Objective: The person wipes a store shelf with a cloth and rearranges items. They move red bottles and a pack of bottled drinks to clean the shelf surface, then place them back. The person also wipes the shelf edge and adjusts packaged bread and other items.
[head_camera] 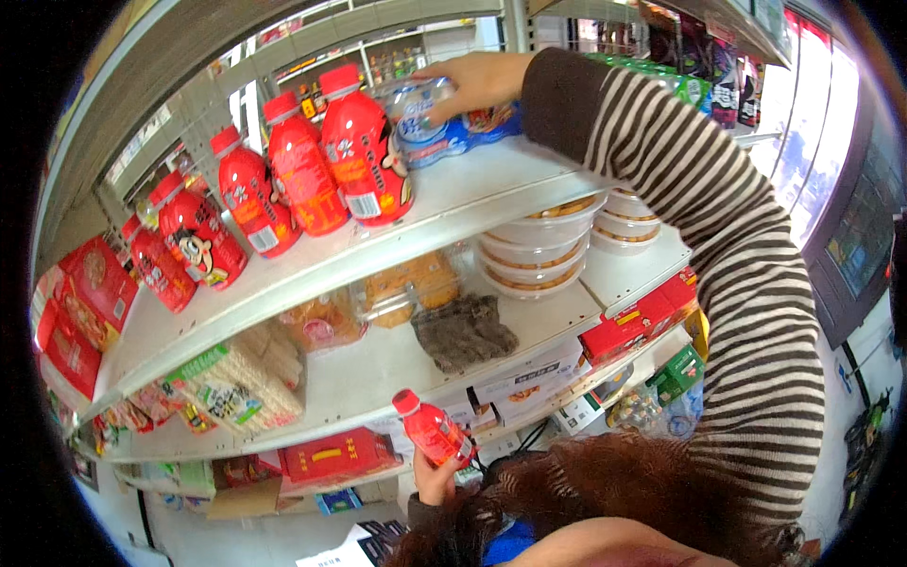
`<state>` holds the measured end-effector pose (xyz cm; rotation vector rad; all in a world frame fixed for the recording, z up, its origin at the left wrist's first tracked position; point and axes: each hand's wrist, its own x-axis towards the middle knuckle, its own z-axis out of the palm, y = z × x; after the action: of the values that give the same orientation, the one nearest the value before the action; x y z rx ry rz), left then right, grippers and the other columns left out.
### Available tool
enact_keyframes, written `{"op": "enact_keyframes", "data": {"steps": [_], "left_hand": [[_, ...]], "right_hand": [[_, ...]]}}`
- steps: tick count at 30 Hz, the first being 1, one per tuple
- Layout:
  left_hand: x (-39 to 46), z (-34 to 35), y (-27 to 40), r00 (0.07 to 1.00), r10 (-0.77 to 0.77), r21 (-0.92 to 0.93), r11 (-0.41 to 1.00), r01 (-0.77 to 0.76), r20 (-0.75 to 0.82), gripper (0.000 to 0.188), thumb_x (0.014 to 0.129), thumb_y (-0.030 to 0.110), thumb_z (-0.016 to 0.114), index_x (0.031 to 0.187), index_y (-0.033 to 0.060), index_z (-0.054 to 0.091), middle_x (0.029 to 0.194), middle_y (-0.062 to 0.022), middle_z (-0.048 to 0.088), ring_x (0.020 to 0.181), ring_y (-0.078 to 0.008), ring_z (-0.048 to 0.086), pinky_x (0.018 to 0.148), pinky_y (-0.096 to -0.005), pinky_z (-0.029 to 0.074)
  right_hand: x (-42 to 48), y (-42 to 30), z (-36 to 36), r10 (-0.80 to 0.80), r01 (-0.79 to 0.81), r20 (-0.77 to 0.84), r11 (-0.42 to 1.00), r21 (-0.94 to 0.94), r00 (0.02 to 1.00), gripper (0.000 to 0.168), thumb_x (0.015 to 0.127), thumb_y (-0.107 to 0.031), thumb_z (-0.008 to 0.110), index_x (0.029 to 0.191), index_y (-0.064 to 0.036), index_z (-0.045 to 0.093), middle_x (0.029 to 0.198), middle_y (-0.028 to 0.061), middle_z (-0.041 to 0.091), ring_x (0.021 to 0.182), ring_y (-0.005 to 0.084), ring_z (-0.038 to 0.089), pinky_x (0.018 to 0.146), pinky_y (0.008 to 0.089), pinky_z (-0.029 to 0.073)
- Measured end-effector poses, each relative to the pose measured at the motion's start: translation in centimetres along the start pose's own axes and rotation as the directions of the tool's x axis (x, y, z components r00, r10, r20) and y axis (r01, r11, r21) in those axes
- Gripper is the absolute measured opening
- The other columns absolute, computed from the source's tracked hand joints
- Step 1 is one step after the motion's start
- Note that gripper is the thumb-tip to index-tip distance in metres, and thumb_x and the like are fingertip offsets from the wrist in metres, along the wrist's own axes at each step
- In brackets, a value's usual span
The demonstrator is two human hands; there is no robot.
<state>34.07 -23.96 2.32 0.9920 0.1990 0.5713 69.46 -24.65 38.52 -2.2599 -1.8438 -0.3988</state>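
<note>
My right hand reaches out to the upper shelf and rests on a clear plastic bottle or pack with a blue label, beside a blue-wrapped pack. Its fingers are partly hidden, so its grip is unclear. To its left, several red-wrapped drink bottles with red caps stand in a row near the shelf's front edge. Low in front of my body, my left hand is closed around a smaller red bottle, tilted with its red cap up.
The shelf below bears stacked clear tubs, a brown cloth, packaged pastries and bagged snacks. Red boxes lie lower down. More red packages stand at the far left. The upper shelf's edge juts out between both hands.
</note>
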Motion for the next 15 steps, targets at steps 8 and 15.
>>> {"op": "enact_keyframes", "data": {"steps": [8,15], "left_hand": [[-0.6,-0.9,-0.5,0.998,0.001,-0.071,0.997,-0.006,-0.061,0.055,0.068,-0.005,0.058,0.117,-0.0022,0.035,0.108,-0.0169,0.050,0.099,-0.0322,0.052,0.077,-0.0493,0.049],[-2.2,-1.5,0.0,0.994,0.013,-0.049,0.999,-0.019,-0.108,0.057,0.068,-0.002,0.061,0.119,-0.0012,0.034,0.110,-0.0159,0.049,0.100,-0.0303,0.051,0.077,-0.0478,0.049]], "right_hand": [[-0.6,-1.8,-0.5,0.073,-0.074,-0.016,0.983,-0.170,0.997,0.073,0.073,-0.055,0.053,0.129,-0.011,0.036,0.099,0.0246,0.057,0.092,0.0360,0.056,0.081,0.0389,0.044],[0.9,-2.0,-0.3,0.127,-0.134,-0.045,0.936,-0.326,0.991,0.062,0.074,-0.052,0.054,0.121,-0.012,0.047,0.090,0.0216,0.060,0.080,0.0324,0.060,0.074,0.0378,0.047]]}}
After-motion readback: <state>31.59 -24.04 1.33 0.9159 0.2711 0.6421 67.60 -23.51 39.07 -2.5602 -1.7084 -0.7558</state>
